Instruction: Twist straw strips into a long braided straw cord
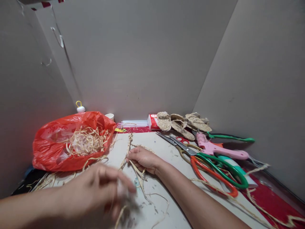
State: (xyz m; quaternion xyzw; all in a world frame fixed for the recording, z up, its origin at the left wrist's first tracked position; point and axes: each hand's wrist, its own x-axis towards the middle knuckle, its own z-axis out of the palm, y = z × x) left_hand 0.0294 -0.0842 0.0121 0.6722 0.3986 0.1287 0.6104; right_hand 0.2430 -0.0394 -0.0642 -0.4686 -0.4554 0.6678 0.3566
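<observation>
Straw braid (130,142) pinched in R hand (143,159) where strands (138,173) split, prob. to stop unravelling; L hand (101,187) blurred, can't tell grip.

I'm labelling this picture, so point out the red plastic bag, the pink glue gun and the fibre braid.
Red plastic bag (49,159), head view: front wall.
Pink glue gun (214,149), head view: middle of casing.
Fibre braid (129,144), head view: plaited length.

two hands (102,187) (144,158), one braid (130,142), one bag (46,157)
</observation>
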